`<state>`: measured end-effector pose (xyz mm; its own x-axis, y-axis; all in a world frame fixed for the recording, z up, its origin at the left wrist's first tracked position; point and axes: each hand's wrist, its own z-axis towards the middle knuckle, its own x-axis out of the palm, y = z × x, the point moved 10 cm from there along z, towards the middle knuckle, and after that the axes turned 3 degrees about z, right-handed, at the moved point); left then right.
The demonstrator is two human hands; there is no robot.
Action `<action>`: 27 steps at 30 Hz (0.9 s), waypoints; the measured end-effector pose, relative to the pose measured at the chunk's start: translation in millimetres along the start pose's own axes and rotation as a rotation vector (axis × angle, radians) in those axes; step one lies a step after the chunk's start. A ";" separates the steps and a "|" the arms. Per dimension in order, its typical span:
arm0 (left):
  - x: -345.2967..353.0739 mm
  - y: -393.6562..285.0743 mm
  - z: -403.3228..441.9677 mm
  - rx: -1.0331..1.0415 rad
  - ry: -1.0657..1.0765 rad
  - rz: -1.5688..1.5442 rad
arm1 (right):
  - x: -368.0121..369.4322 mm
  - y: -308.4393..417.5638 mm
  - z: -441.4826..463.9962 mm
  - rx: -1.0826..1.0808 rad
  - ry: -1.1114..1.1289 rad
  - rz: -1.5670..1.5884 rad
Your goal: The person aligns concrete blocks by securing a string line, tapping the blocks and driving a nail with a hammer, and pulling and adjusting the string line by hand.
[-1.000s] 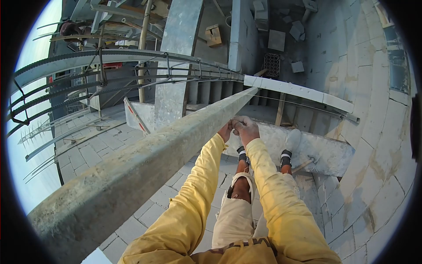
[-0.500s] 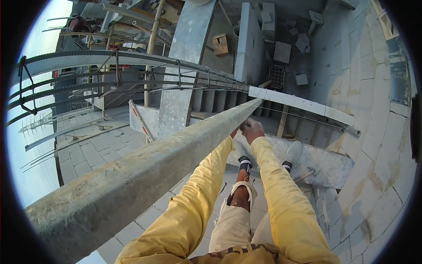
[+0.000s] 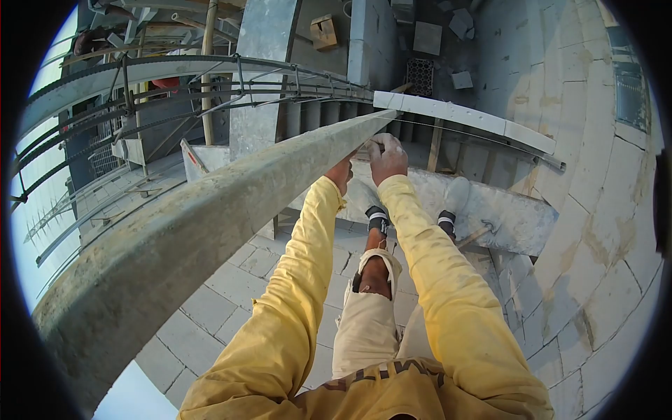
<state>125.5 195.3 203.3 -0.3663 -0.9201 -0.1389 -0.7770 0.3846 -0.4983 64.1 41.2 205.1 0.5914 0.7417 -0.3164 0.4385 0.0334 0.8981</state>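
Observation:
A long, mottled grey beam (image 3: 203, 189) runs from the lower left up to the middle, close in front of me. My left hand (image 3: 341, 173) is beside its lower edge, fingers bent and partly hidden. My right hand (image 3: 388, 159) is just to the right, its fingers curled in a pinch near the beam's far end. The two hands almost meet, and whatever lies between the fingertips is too small to make out. Beyond them is a row of white blocks (image 3: 462, 122), with a thin string (image 3: 465, 134) stretched along its near side.
My feet stand on a dusty plank (image 3: 514, 217), where a hammer (image 3: 477, 234) lies by my right shoe. A rebar cage (image 3: 182, 66) extends leftward. Below are a drop, a wooden box (image 3: 323, 33) and a black crate (image 3: 420, 75). A block wall (image 3: 595, 175) rises on the right.
The view has tilted, so the blocks, rebar and plank sit higher and further left. Both hands have come nearer to my body, and more of the left hand shows.

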 end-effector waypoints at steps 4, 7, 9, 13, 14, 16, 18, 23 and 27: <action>6.9 14.4 -3.5 0.017 0.166 -0.435 | -21.8 17.9 -17.0 0.074 -0.051 0.120; 11.1 12.8 -8.7 0.039 0.204 -0.494 | -18.0 34.5 -31.4 -0.078 -0.007 0.126; 13.9 24.2 3.9 0.049 0.395 -0.550 | -12.7 38.2 -33.0 -0.068 0.058 0.066; 10.5 26.2 6.2 0.101 0.398 -0.512 | -3.4 40.2 -26.9 0.009 0.076 0.080; 11.8 19.1 -0.8 0.117 0.365 -0.467 | -1.9 41.6 -25.2 0.008 0.063 0.079; 13.4 6.5 -13.9 0.147 0.299 -0.376 | 4.4 35.8 -22.8 0.089 0.039 0.095; 0.2 28.2 13.6 0.152 0.323 -0.353 | 9.8 25.7 -21.4 0.199 0.071 0.231; -10.3 17.1 16.5 0.150 0.361 -0.264 | 36.3 -13.5 -41.9 0.651 0.091 0.933; -15.0 7.3 14.0 0.097 0.222 -0.102 | 36.2 -30.2 -61.1 0.806 0.083 1.219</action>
<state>132.5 210.9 189.7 -0.4004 -0.9106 0.1020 -0.7668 0.2721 -0.5814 30.9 108.0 185.1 0.8377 0.0721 0.5414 -0.0262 -0.9848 0.1717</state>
